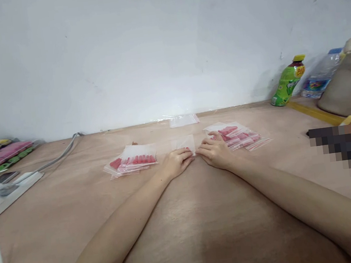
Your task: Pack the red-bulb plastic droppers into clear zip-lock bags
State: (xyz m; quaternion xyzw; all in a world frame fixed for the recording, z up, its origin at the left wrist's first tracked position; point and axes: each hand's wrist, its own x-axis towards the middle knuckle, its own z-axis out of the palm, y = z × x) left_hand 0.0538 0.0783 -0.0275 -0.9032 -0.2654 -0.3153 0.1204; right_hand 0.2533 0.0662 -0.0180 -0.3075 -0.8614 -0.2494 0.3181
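Note:
A small clear zip bag [181, 142] with a white backing lies flat on the table in front of me, a bit of red showing at its lower edge. My left hand [177, 163] is closed on the bag's lower left part, fingers over thumb. At its lower right corner my right hand [215, 150] pinches the edge, with the fingertips of both hands nearly meeting. Left of my hands is a pile of similar bags [139, 151] holding short red pieces. Another pile of filled bags [243, 137] lies partly behind my right hand.
A flat white-and-clear bag [183, 120] lies by the wall. At right stand a green drink bottle [287, 81], a clear water bottle [324, 75] and a beige container [348, 78]. On the left are colourful packs [5, 154], a white power strip [25, 188] and a cable [61, 155].

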